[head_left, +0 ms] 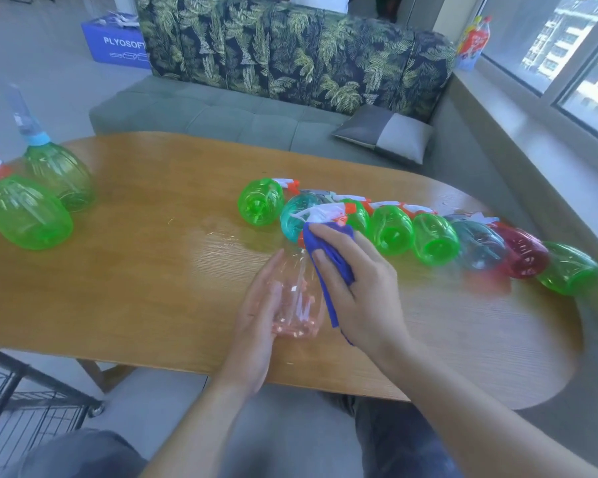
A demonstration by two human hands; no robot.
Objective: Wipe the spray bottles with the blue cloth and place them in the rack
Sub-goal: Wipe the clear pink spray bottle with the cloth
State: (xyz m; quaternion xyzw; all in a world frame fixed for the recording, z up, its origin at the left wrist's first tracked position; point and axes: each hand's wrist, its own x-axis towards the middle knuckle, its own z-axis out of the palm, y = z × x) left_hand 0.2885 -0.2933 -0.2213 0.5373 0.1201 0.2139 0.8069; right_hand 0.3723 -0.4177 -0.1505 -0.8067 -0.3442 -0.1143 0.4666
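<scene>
A clear pinkish spray bottle (296, 298) lies over the wooden table (152, 270), its white trigger head pointing away from me. My left hand (259, 305) cups its left side and base. My right hand (353, 284) grips the blue cloth (325, 257) and presses it on the bottle's right side and neck. Behind them a row of several spray bottles (394, 232) lies on its side: green, teal and red. Two green bottles (28, 208) stand upright at the table's far left. The black wire rack (21, 398) is on the floor at the lower left.
A grey bench with a leaf-print backrest (290, 53) and a grey cushion (384, 132) runs behind the table. A blue box (118, 43) sits on the floor at the back left. A window sill (532, 108) is at the right. My knees are below the table edge.
</scene>
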